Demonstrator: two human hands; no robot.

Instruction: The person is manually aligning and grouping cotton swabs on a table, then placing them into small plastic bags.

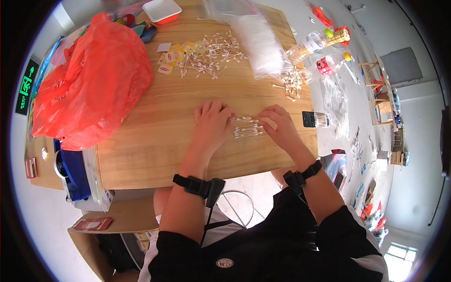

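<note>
Several cotton swabs [247, 131] lie side by side in a small neat row on the wooden table, between my two hands. At the far end of that row, my left hand [214, 122] is closed, with thumb and forefinger at the left tips of the farthest swabs. My right hand [280, 128] pinches at the right tips of the same swabs. Beyond the hands lies a loose heap of cotton swabs [211, 54] beside small yellow packets [174, 54]. A second pile of swabs [293, 83] spreads near the right edge.
A large red plastic bag [94, 84] bulks up at the left. Clear plastic bags [258, 44] lie at the back, with plastic bottles [324, 65] to their right. A black-based holder of swabs [314, 119] sits by the right edge. A white tray [161, 9] stands far back.
</note>
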